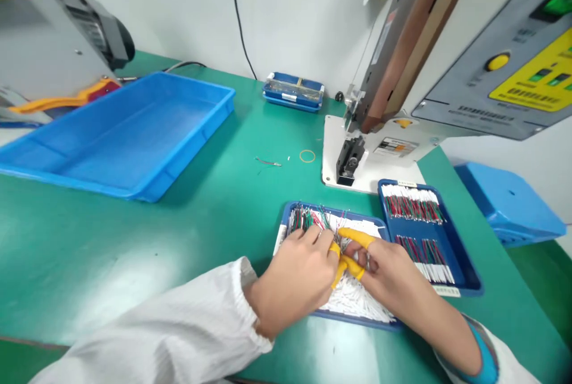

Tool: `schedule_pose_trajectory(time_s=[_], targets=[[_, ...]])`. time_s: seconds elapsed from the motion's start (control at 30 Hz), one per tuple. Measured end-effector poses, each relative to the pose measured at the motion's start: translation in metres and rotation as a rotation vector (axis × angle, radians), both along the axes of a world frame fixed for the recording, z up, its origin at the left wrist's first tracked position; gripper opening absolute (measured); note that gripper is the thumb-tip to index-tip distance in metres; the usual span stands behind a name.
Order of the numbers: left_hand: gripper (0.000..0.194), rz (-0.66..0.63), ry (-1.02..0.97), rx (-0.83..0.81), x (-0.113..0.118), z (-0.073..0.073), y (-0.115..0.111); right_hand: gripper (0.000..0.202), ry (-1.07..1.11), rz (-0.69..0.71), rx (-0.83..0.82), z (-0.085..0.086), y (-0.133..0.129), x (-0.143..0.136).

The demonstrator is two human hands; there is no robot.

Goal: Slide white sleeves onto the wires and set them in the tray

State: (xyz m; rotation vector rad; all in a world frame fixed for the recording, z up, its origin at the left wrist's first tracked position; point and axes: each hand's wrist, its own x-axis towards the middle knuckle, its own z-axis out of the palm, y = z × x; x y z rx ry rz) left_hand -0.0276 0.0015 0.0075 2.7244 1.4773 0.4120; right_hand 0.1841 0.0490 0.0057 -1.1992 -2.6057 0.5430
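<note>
My left hand [299,274] is closed over the near blue tray [361,320], its yellow-covered fingertips pinched together. Opposite it, my right hand [388,274] is also closed, with yellow finger cots on its thumb and fingers. The fingertips of both hands meet around a few thin wires [342,240], partly hidden by the fingers. Beneath them, the tray is full of short wires with white sleeves [357,300]. Red, green and black wire ends [308,217] show along its far side. To the right, a second blue tray [415,228] holds wires in two rows.
A press-like machine [402,74] with a white base [333,152] stands behind the trays. At left is a large blue bin [129,128]. A loose wire [269,162] and a rubber band [307,156] lie on the green table [210,223]. Small stacked trays [292,95] sit by the wall.
</note>
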Motion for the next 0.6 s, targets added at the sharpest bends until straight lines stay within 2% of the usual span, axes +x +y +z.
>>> schedule_pose_trajectory(time_s=[0.1,0.2,0.3,0.43,0.5,0.6], targets=[[0.003,0.010,-0.007,-0.061,-0.003,-0.003,0.004,0.012,0.094,-0.002,-0.007,-0.003,-0.004,0.001],[0.008,0.043,-0.104,-0.147,-0.007,-0.002,0.009,0.011,0.155,-0.028,-0.069,-0.004,-0.004,0.003],[0.014,0.115,-0.316,-0.241,-0.011,0.008,0.014,0.010,0.197,-0.111,-0.070,-0.001,0.001,0.010],[0.018,0.230,-0.704,-0.404,-0.017,0.023,0.019,0.009,0.242,-0.226,-0.095,0.005,0.013,0.021],[0.020,0.258,-0.860,-0.505,-0.019,0.024,0.018,0.012,0.254,-0.227,-0.151,0.008,0.015,0.022],[0.022,0.230,-0.978,-0.647,-0.017,0.018,0.014,0.020,0.335,-0.188,-0.310,0.013,0.010,0.017]])
